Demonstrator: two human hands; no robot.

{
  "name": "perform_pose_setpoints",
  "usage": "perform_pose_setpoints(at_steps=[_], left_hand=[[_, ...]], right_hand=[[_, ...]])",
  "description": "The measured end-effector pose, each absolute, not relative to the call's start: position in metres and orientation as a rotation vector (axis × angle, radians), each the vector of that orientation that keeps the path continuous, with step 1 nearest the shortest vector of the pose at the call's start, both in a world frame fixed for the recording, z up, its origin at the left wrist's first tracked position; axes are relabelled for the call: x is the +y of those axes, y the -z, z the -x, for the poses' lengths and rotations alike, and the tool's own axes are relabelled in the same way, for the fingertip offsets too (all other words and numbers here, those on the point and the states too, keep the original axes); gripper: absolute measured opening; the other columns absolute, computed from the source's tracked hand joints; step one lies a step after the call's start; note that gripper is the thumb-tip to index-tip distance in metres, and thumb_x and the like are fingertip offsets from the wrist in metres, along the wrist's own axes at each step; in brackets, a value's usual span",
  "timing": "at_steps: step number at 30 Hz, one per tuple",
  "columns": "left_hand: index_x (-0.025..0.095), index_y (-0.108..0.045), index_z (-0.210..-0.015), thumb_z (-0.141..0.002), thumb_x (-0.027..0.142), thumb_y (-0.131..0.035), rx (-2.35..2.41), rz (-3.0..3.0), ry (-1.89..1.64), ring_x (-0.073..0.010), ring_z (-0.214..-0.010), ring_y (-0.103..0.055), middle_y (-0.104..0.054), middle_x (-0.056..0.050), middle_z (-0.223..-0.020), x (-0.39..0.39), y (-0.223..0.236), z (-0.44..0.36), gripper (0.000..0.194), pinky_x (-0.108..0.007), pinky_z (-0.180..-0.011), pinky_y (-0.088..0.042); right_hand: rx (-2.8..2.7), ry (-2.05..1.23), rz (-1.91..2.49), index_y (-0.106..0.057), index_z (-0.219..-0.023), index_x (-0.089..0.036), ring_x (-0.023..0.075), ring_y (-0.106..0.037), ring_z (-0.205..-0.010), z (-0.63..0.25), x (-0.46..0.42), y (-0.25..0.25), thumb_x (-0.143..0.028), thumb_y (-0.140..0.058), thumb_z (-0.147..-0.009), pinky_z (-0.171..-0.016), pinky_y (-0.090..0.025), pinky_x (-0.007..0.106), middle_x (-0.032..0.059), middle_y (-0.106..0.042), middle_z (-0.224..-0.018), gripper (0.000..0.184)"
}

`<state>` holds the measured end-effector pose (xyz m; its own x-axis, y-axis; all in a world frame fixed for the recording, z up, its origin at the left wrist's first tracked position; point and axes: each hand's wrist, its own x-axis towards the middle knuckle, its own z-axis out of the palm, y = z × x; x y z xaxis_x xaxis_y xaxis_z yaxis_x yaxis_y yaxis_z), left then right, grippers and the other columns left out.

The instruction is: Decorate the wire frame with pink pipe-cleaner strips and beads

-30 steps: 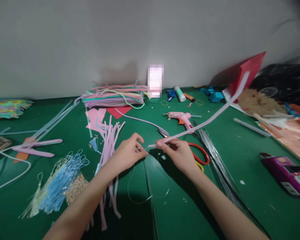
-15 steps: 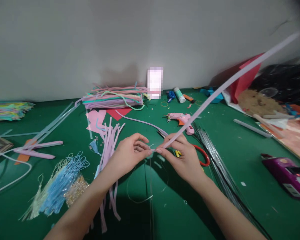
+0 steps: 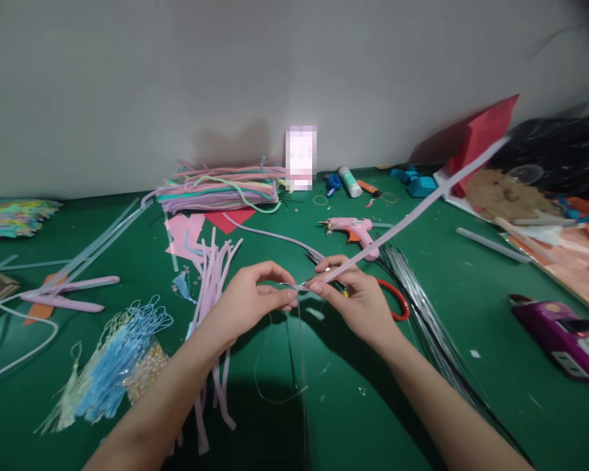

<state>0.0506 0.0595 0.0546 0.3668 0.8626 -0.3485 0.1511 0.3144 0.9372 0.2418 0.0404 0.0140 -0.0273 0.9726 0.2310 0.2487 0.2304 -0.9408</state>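
Observation:
Between finger and thumb, my right hand (image 3: 356, 294) pinches the lower end of a long lilac pipe cleaner (image 3: 412, 214), which slants up to the right. My left hand (image 3: 260, 296) meets it at the fingertips, closed on a thin clear thread (image 3: 300, 340) by the pipe cleaner's tip. Loops of that thread hang below both hands over the green table (image 3: 353, 425). Red-handled scissors (image 3: 402, 299) lie partly hidden behind my right hand. Several lilac pipe cleaners (image 3: 216, 268) rest in a loose bunch beside my left forearm.
Blue tassels (image 3: 120, 366) and a bag of gold beads (image 3: 150, 371) lie at left. A pink glue gun (image 3: 356, 230) sits beyond my right hand, near a bundle of thin wires (image 3: 422, 314). A purple device (image 3: 562, 337) lies at right. Bundled pipe cleaners (image 3: 220, 190) lie by the wall.
The lilac pipe cleaner's far end has dropped and come in to the left. My fingertips remain together, slightly higher, and the thread loops below have shifted a little.

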Motion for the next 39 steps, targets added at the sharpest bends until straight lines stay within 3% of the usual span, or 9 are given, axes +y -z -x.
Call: perform_pose_setpoints(at_steps=[6, 13, 19, 25, 31, 39], left_hand=[[0.016, -0.061, -0.079, -0.067, 0.025, -0.08, 1.094, -1.16, -0.612, -0.0136, -0.067, -0.067, -0.065, 0.002, -0.071, 0.06, -0.055, -0.052, 0.024, -0.026, -0.064, -0.052], [0.017, -0.062, -0.08, -0.071, 0.024, -0.077, 1.069, -1.24, -0.585, -0.0132, -0.07, -0.065, -0.063, 0.003, -0.073, 0.059, -0.057, -0.051, 0.019, -0.025, -0.065, -0.051], [0.016, -0.062, -0.078, -0.074, 0.022, -0.073, 1.08, -1.345, -0.573, -0.0108, -0.073, -0.061, -0.063, 0.002, -0.076, 0.056, -0.06, -0.054, 0.013, -0.024, -0.07, -0.047], [0.018, -0.056, -0.091, -0.071, 0.019, -0.075, 1.147, -1.242, -0.558, -0.0111, -0.07, -0.061, -0.064, 0.004, -0.071, 0.055, -0.06, -0.057, 0.028, -0.024, -0.068, -0.048], [0.018, -0.055, -0.094, -0.074, 0.021, -0.072, 1.093, -1.163, -0.537, -0.0125, -0.07, -0.066, -0.069, 0.002, -0.073, 0.053, -0.065, -0.056, 0.026, -0.026, -0.071, -0.05], [0.018, -0.057, -0.095, -0.071, 0.02, -0.077, 1.12, -1.197, -0.524, -0.0123, -0.073, -0.066, -0.07, 0.001, -0.078, 0.053, -0.068, -0.055, 0.031, -0.025, -0.07, -0.051]], right_hand=[[-1.455, -1.017, 1.152, -0.077, -0.08, -0.026, 0.0211, -0.06, -0.099, -0.244, 0.041, -0.011, -0.037, -0.074, -0.078, -0.094, -0.045, 0.041, 0.0049, -0.066, -0.099, 0.012], [-1.566, -1.135, 1.12, -0.077, -0.093, -0.028, 0.0205, -0.061, -0.1, -0.246, 0.042, -0.013, -0.036, -0.077, -0.077, -0.093, -0.046, 0.039, 0.0041, -0.07, -0.097, 0.018], [-1.594, -1.214, 1.099, -0.074, -0.086, -0.023, 0.0182, -0.063, -0.089, -0.248, 0.042, -0.016, -0.034, -0.077, -0.076, -0.085, -0.048, 0.034, 0.0035, -0.07, -0.09, 0.015], [-1.581, -1.342, 1.115, -0.069, -0.082, -0.021, 0.0153, -0.061, -0.08, -0.249, 0.041, -0.02, -0.031, -0.075, -0.077, -0.076, -0.048, 0.029, 0.0014, -0.067, -0.084, 0.013], [-1.461, -1.563, 1.135, -0.066, -0.08, -0.018, 0.012, -0.054, -0.068, -0.248, 0.039, -0.02, -0.029, -0.071, -0.077, -0.064, -0.043, 0.026, -0.0009, -0.062, -0.073, 0.012], [-1.418, -1.631, 1.108, -0.066, -0.08, -0.018, 0.011, -0.052, -0.066, -0.251, 0.038, -0.021, -0.029, -0.071, -0.078, -0.061, -0.04, 0.025, -0.0014, -0.06, -0.071, 0.012]])
